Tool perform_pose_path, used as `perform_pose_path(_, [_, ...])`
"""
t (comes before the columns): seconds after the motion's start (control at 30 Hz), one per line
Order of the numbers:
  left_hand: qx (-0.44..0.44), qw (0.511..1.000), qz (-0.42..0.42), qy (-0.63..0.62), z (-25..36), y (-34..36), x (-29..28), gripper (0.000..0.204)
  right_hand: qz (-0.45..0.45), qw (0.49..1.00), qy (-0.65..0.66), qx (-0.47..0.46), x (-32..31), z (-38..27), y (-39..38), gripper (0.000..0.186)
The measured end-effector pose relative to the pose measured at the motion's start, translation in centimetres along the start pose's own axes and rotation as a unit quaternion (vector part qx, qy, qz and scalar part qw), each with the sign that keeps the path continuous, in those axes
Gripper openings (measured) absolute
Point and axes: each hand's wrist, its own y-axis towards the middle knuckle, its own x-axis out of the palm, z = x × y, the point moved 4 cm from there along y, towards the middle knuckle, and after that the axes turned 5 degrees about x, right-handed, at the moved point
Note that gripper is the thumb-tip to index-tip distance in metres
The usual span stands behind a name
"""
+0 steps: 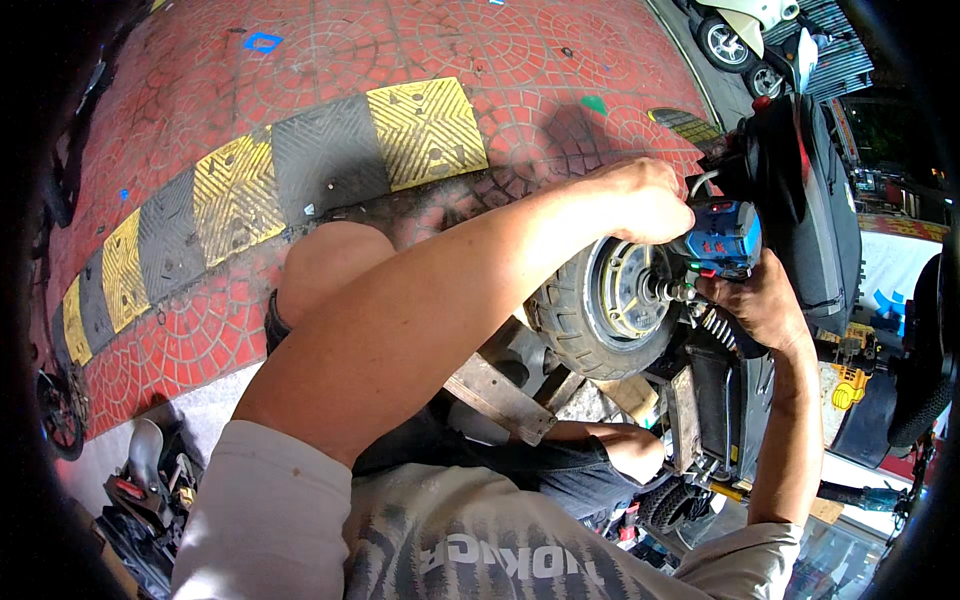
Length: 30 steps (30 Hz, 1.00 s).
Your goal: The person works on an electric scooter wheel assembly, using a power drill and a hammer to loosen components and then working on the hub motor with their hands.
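Observation:
My left hand (640,200) reaches across and grips the back of a blue and black power wrench (725,240). The tool's socket end (670,292) points at the hub of a small scooter wheel (605,305), which has a black tyre and a silver rim. My right hand (760,300) wraps the tool's lower handle from the right, beside a coil spring (722,330). The black scooter body (815,200) stands just behind both hands. My bare knee (325,265) is raised to the left of the wheel.
A yellow and black speed bump (250,190) crosses the red patterned paving (420,40). A metal stand and wooden blocks (500,395) lie under the wheel. A yellow tool (848,385) sits at right; another scooter's wheel (722,42) is at top.

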Motion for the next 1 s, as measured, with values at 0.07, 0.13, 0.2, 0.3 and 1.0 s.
perform_pose_path(0.07, [0.014,1.000,0.017,-0.011,0.0,-0.2,0.2,0.038,0.000,1.000,-0.014,-0.006,-0.3,0.5,0.3,0.029])
perform_pose_path(0.13, [0.017,1.000,0.022,-0.013,0.0,-0.2,0.3,0.038,0.009,1.000,-0.025,-0.013,-0.7,1.7,0.6,0.031])
perform_pose_path(0.2, [0.008,1.000,0.016,-0.006,0.0,0.0,0.4,0.038,0.028,0.999,-0.035,-0.018,-1.1,3.3,0.9,0.034])
perform_pose_path(0.3, [0.010,1.000,0.023,0.000,-0.2,0.1,0.7,0.041,0.012,0.998,-0.041,-0.039,-0.9,2.4,1.2,0.038])
perform_pose_path(1.0, [0.147,0.983,0.002,0.114,0.2,0.3,0.6,0.044,-0.064,0.997,-0.022,-0.042,-0.9,1.7,2.3,0.045])
